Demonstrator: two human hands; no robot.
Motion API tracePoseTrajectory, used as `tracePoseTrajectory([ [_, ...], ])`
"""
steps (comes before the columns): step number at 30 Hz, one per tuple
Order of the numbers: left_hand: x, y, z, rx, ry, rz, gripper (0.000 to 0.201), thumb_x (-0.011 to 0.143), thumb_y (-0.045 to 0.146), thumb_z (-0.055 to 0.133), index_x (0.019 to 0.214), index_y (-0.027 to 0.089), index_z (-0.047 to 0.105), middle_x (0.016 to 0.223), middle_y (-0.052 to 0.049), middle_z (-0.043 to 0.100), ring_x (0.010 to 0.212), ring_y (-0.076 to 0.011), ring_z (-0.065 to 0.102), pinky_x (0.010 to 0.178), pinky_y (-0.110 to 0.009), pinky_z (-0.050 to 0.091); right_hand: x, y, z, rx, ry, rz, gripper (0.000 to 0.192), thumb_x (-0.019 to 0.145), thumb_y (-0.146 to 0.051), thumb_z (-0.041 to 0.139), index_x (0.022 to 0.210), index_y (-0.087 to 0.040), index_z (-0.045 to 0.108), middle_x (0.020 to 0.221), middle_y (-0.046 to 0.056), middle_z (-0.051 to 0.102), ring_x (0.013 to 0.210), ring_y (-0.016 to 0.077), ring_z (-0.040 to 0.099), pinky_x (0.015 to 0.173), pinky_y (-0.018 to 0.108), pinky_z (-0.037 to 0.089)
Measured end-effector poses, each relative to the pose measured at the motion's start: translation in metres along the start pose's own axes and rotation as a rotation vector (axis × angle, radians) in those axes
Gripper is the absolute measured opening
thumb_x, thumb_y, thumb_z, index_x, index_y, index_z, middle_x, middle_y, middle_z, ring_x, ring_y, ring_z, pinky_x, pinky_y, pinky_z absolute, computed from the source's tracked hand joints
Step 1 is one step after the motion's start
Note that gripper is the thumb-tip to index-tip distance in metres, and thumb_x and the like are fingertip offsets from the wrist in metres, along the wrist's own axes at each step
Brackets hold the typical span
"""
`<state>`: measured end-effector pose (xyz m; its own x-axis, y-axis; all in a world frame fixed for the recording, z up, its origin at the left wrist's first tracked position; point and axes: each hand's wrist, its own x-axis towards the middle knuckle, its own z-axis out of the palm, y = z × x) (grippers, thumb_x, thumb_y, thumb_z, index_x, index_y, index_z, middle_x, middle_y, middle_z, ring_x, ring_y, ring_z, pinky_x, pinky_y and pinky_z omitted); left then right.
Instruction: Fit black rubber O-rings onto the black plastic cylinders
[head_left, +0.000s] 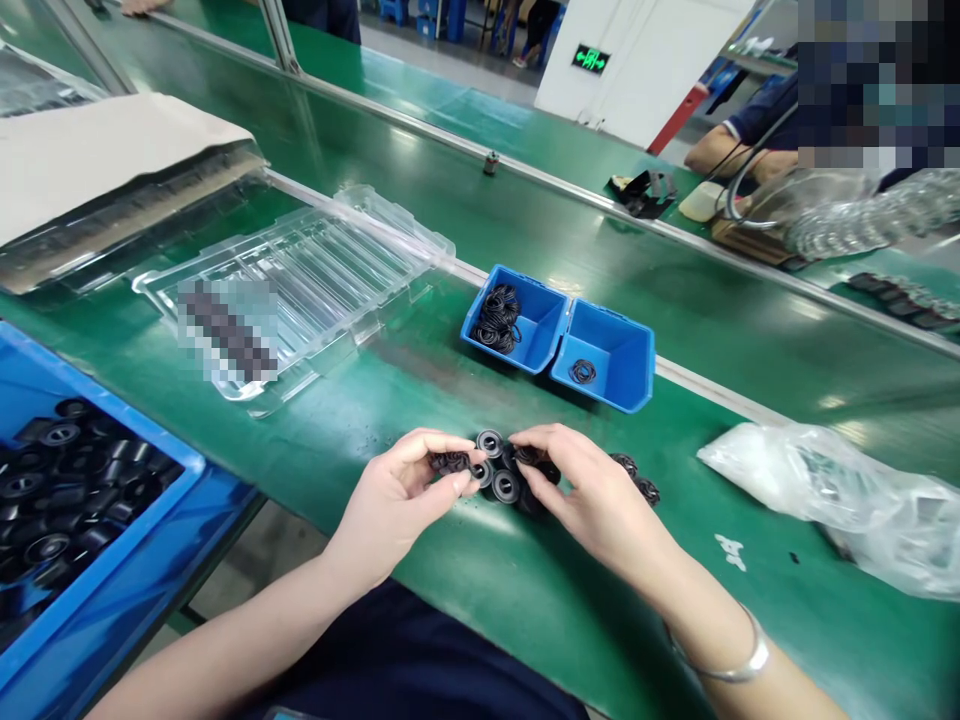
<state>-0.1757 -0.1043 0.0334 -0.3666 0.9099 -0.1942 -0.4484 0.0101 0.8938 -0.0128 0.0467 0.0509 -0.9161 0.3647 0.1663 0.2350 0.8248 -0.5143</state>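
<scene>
Rollers (501, 478) between both hands (touching fingertips).

Glossy green belting covers the work table (525, 590), throwing back the ceiling lights, while small black parts (499, 478) of matt rubber or plastic lie clustered on it. Two blue bins (600, 330) of smooth moulded plastic hold thin black rubber rings (498, 318), beside a clear, shiny plastic tray (337, 260) and a crinkled, translucent plastic bag (840, 490). A polished metal bangle (739, 665) gleams at one wrist.
</scene>
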Motion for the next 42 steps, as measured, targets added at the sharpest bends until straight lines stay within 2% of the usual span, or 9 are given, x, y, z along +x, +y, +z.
tracePoseTrajectory([
  [4,0.001,0.001,0.0,0.078,-0.012,0.046,0.019,0.084,0.02,0.07,0.102,0.017,0.068,0.11,-0.008,0.061,0.108,-0.0236,0.062,0.098,-0.039,0.053,0.001,0.001,-0.006,-0.048,-0.037,0.008,0.023,0.095,-0.019,0.055,0.117,-0.021,0.052,0.106,0.006,0.063,0.1,0.0193,0.059,0.091,0.038,0.048],
  [9,-0.001,-0.003,0.004,0.122,-0.032,0.069,0.033,0.085,0.014,0.065,0.116,0.022,0.057,0.113,-0.007,0.063,0.109,-0.0206,0.062,0.087,-0.029,0.057,-0.001,-0.019,-0.017,-0.016,0.038,0.03,0.042,0.088,-0.031,0.066,0.125,-0.021,0.049,0.117,0.009,0.057,0.109,0.0226,0.054,0.095,0.039,0.046],
  [12,-0.005,-0.008,0.007,0.307,-0.059,0.176,0.045,0.084,0.01,0.064,0.123,0.029,0.052,0.114,-0.004,0.06,0.111,-0.0191,0.061,0.085,-0.027,0.057,-0.002,-0.036,-0.013,0.154,-0.01,0.064,0.05,0.086,-0.034,0.07,0.129,-0.023,0.047,0.105,0.005,0.058,0.094,0.0178,0.057,0.083,0.031,0.05],
  [16,-0.008,-0.009,0.005,0.479,-0.153,0.225,0.051,0.083,0.011,0.065,0.127,0.032,0.051,0.113,-0.003,0.057,0.108,-0.0189,0.062,0.085,-0.028,0.058,-0.003,-0.043,-0.001,0.264,-0.033,0.081,0.039,0.087,-0.031,0.069,0.121,-0.024,0.053,0.087,0.0,0.059,0.078,0.0133,0.057,0.073,0.026,0.05],
  [20,-0.006,-0.002,0.0,0.333,-0.206,0.07,0.042,0.083,0.014,0.067,0.122,0.026,0.057,0.113,-0.006,0.062,0.104,-0.0204,0.065,0.083,-0.029,0.059,-0.001,-0.038,-0.006,0.348,-0.061,0.103,0.026,0.089,-0.025,0.066,0.114,-0.024,0.059,0.09,0.001,0.063,0.077,0.0123,0.06,0.071,0.025,0.051],
  [24,-0.001,0.006,-0.006,0.122,-0.097,0.013,0.028,0.084,0.015,0.066,0.111,0.017,0.061,0.109,-0.009,0.069,0.105,-0.0206,0.066,0.089,-0.029,0.056,0.007,-0.028,-0.016,0.402,0.037,0.151,0.014,0.092,-0.022,0.06,0.106,-0.024,0.063,0.102,0.004,0.062,0.08,0.0133,0.062,0.065,0.025,0.051],
  [27,0.003,0.009,-0.009,0.067,-0.013,-0.002,0.027,0.085,0.016,0.066,0.111,0.014,0.061,0.11,-0.01,0.071,0.107,-0.0217,0.066,0.094,-0.032,0.055,0.016,-0.02,-0.014,0.248,0.094,0.114,0.015,0.091,-0.018,0.059,0.105,-0.022,0.062,0.104,0.005,0.062,0.092,0.0167,0.062,0.076,0.028,0.052],
  [32,0.005,0.006,-0.014,0.032,0.046,-0.03,0.029,0.085,0.019,0.067,0.113,0.014,0.063,0.11,-0.01,0.072,0.106,-0.0219,0.067,0.097,-0.035,0.054,0.025,-0.014,-0.001,0.128,0.031,0.002,0.019,0.092,-0.014,0.054,0.11,-0.02,0.057,0.103,0.007,0.063,0.098,0.0188,0.061,0.086,0.034,0.051],
  [42,0.01,0.001,-0.018,0.01,0.065,-0.042,0.03,0.085,0.018,0.067,0.115,0.016,0.06,0.109,-0.008,0.072,0.105,-0.0198,0.067,0.096,-0.033,0.054,0.03,-0.009,0.003,0.048,-0.077,-0.014,0.022,0.094,-0.013,0.051,0.115,-0.021,0.053,0.107,0.008,0.062,0.101,0.0202,0.06,0.09,0.038,0.051],
])
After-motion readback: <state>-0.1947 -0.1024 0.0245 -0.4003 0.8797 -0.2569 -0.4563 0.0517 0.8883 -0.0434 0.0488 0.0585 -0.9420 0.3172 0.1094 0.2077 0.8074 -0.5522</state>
